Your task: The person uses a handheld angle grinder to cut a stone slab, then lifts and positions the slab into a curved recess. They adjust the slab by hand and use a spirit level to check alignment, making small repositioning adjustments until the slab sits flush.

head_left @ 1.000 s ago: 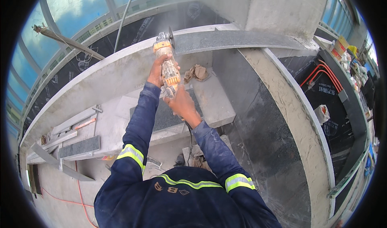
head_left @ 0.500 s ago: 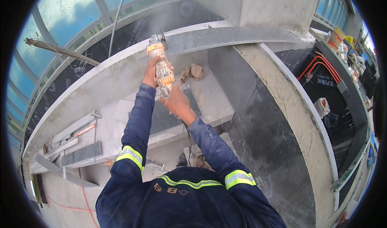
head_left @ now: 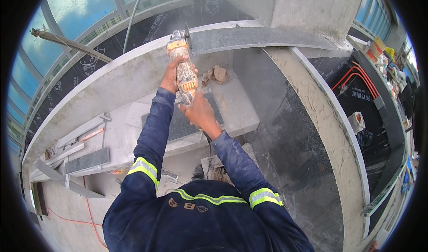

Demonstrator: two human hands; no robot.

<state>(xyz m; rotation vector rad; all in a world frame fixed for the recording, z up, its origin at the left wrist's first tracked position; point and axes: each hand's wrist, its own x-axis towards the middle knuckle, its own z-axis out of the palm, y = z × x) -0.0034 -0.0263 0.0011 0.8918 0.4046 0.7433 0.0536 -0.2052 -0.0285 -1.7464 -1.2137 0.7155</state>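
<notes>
A dusty orange angle grinder (head_left: 186,76) is gripped in both my hands, its head pointing away from me. My left hand (head_left: 170,76) wraps round the body behind the head. Lower down, my right hand (head_left: 203,113) closes on the rear handle, where a cable hangs down. The cutting disc (head_left: 188,37) stands on edge at the left end of a curved grey stone slab (head_left: 263,39); whether it touches the stone I cannot tell. The slab lies along the top of a low curved concrete wall (head_left: 107,79).
Below the grinder is a ledge (head_left: 243,113) with crumpled brown paper (head_left: 216,74) and a dark stone slab (head_left: 178,123). Metal strips (head_left: 84,131) and another slab (head_left: 87,159) lie left. A dark curved panel (head_left: 294,131) stands right. An orange cable (head_left: 91,212) crosses the floor.
The grinder's head has shifted slightly away from me, and its disc shows more above the slab's edge. Dust around it looks thinner. Both hands keep their grip; the whole view has shifted a little.
</notes>
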